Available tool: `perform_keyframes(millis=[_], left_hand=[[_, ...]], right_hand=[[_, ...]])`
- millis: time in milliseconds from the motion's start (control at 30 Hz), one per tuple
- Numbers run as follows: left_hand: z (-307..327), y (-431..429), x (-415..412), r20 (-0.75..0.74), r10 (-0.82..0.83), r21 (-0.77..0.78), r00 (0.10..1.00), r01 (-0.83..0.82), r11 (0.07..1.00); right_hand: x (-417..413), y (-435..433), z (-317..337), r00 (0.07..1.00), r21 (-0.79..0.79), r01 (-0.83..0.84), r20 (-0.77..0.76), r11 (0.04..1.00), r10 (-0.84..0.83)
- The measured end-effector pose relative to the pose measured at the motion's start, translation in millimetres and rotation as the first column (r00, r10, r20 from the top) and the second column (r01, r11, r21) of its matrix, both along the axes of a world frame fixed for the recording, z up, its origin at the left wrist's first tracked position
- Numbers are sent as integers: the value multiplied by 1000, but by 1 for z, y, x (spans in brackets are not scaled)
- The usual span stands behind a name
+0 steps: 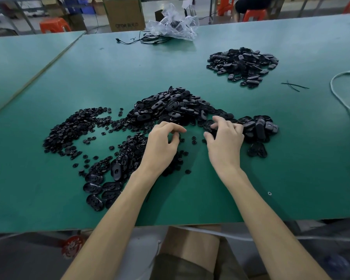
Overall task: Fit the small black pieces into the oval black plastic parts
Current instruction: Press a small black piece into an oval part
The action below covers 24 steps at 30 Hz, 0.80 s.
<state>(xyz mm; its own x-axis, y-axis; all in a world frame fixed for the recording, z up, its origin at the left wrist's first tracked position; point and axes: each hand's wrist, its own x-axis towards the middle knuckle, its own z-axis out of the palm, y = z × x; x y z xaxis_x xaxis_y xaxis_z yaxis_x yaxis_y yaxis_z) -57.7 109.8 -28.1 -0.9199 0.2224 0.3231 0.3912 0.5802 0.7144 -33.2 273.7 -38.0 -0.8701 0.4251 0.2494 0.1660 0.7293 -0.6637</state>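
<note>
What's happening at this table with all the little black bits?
A person is assembling plastic parts by hand on a green table. The left hand pinches something small over the scattered small black pieces, while the right hand reaches into the central heap of oval black parts. Another pile of ovals sits farther back on the right.

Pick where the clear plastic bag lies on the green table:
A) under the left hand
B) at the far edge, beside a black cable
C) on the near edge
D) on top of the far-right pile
B: the crumpled clear plastic bag lies at the table's far edge, the black cable beside it.
</note>
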Motion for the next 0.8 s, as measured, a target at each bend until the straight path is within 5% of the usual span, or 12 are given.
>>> perform_keyframes(millis=[667, 800], left_hand=[[-8, 3, -2, -112, -146, -378, 983, 94, 921], [-10, 3, -2, -120, -138, -318, 983, 93, 943]], right_hand=[[6, 1, 5, 984, -301, -66, -176, 951, 12], [6, 0, 6, 984, -329, -84, -174, 941, 27]])
